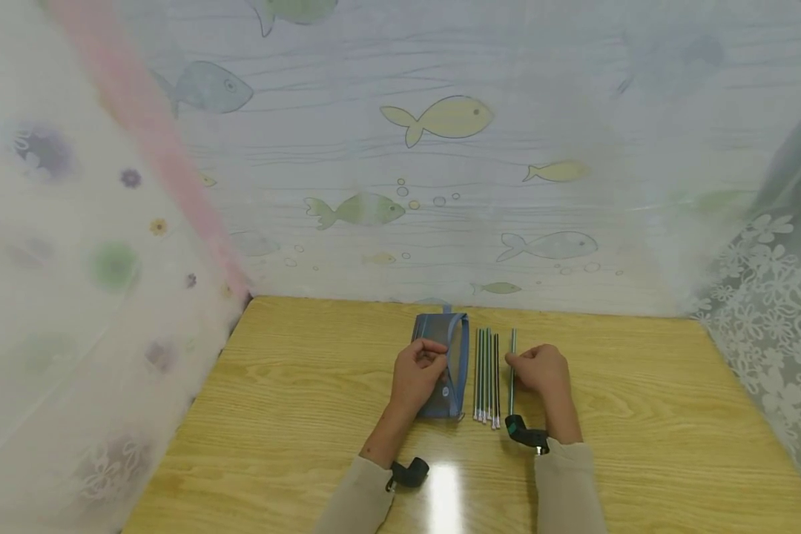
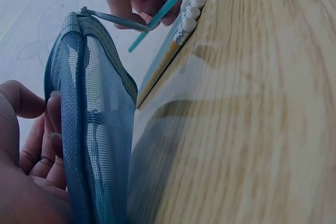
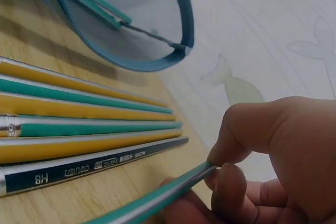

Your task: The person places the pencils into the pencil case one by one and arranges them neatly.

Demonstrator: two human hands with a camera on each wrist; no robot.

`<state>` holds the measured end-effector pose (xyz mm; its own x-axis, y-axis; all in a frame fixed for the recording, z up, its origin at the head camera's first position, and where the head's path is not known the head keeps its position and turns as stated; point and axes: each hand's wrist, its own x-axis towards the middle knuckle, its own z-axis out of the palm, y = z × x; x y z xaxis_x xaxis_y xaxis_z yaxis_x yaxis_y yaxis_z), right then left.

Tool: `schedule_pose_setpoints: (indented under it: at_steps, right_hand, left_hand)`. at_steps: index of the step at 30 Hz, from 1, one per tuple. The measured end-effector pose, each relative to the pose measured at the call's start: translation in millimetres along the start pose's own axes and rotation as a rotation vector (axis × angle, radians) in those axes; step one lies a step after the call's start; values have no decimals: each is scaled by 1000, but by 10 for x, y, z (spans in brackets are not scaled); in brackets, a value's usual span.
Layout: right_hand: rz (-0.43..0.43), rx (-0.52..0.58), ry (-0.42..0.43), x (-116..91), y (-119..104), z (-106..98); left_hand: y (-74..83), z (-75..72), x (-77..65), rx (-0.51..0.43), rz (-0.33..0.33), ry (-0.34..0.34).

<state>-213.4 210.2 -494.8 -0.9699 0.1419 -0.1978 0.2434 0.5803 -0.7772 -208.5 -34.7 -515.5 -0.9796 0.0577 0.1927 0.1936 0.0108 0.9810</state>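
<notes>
A blue mesh zip pouch (image 1: 434, 400) lies on the table with its mouth gaping toward the right. My left hand (image 1: 415, 377) pinches the edge of that mouth between thumb and fingers. Through the opening, green pencils (image 3: 94, 4) show inside the pouch. To its right, several pencils (image 1: 486, 378) lie side by side in yellow, green and dark colours, white erasers toward me. Beyond this row, my right hand (image 1: 544, 369) pinches a green pencil with silver stripes (image 3: 157, 196) near its far end. In the left wrist view, the zip pull (image 2: 115, 19) sticks out from the pouch.
The wood-grain table (image 1: 294, 393) runs back to a pale sheet with printed fish (image 1: 454, 119). A flowered sheet (image 1: 73, 297) hangs along the left side, and a lace-patterned cloth (image 1: 774, 297) at the right. Each wrist wears a black camera mount (image 1: 410, 472).
</notes>
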Motion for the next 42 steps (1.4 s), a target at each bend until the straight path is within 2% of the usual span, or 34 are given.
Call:
schedule_pose_setpoints:
  at_steps: [7, 11, 14, 25, 34, 42]
  right_hand:
    - [21, 170, 7, 22, 9, 42]
    - [18, 302, -22, 25, -47, 92]
    - [19, 355, -51, 25, -93, 133]
    - [2, 421, -122, 2, -245, 279]
    - [-14, 448, -118, 30, -305, 396]
    - [-29, 500, -162, 52, -345, 523]
  left_hand:
    - [-37, -3, 7, 7, -11, -2]
    - [-31, -3, 8, 8, -13, -8]
    - [-16, 0, 5, 2, -9, -12]
    - [-14, 2, -3, 15, -15, -14]
    - [10, 1, 6, 12, -4, -20]
    - [-25, 6, 13, 12, -17, -12]
